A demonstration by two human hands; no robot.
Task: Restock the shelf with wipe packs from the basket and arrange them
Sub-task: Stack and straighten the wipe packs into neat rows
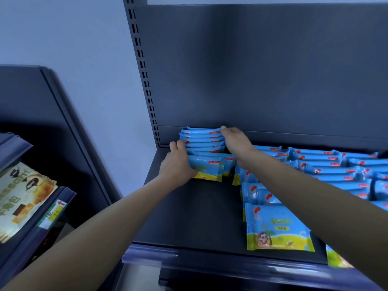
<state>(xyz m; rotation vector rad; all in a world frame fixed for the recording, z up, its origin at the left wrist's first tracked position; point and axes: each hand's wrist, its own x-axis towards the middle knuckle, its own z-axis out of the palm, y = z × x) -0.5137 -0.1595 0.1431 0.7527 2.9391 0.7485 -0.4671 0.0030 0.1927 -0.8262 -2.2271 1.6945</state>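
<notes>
The left hand (178,162) and right hand (235,139) grip a row of blue wipe packs (202,141) standing on the shelf (189,215).

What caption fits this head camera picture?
Left hand and right hand hold a row of blue wipe packs on the shelf.

In the centre of the frame, a row of wipe packs (202,139) is standing on edge at the rear of the shelf (189,217), near the back panel (273,70) and just right of the slotted upright (144,80). The left hand (178,164) is holding the row's left end and the right hand (235,139) its right end. To the right, further rows of packs (327,164) are running from rear to front edge. At lower left, a bread bag (23,194) is lying on a neighbouring shelf (31,238).
</notes>
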